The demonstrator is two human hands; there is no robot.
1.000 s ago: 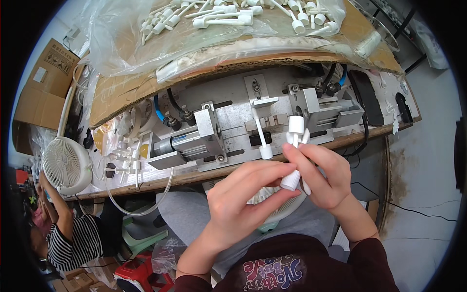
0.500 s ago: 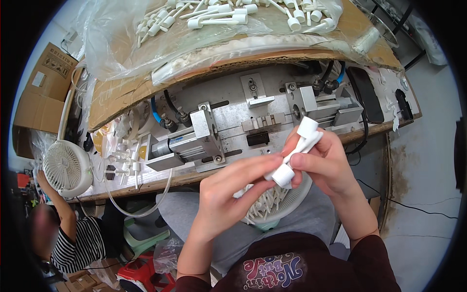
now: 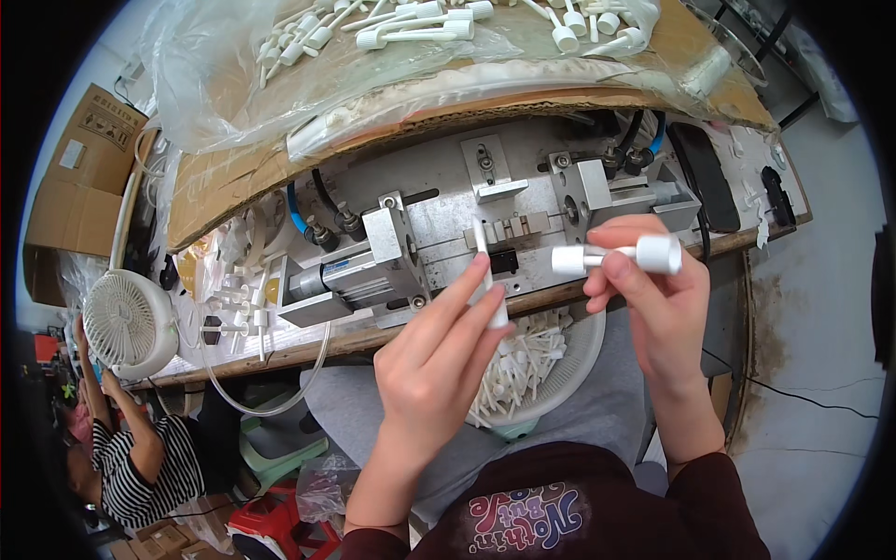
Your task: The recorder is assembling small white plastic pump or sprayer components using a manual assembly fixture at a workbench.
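Observation:
My left hand [image 3: 434, 350] pinches a slim white capped stick [image 3: 483, 245], its thin end pointing up toward the metal fixture block [image 3: 509, 231]. The lower end of that stick is partly behind the fingers. To the right, my right hand [image 3: 658, 299] holds white capped sticks [image 3: 660, 254] sideways in its fingers, a ribbed cap showing at each end; the stems between are partly covered, so I cannot tell how many there are. On my lap, below both hands, a pale round basket [image 3: 586, 369] holds many white stick pieces [image 3: 518, 378].
Air cylinders flank the fixture, one on the left [image 3: 359, 271] and one on the right [image 3: 621, 191]. A cardboard shelf [image 3: 243, 187] above carries a plastic bag of capped sticks. A black phone [image 3: 705, 177] lies right; a white fan [image 3: 131, 322] and another person are left.
My hands have moved apart from being together. The left now has a separate stick near the fixture; the right has turned its capped sticks level and shifted right. The other person's arms have moved.

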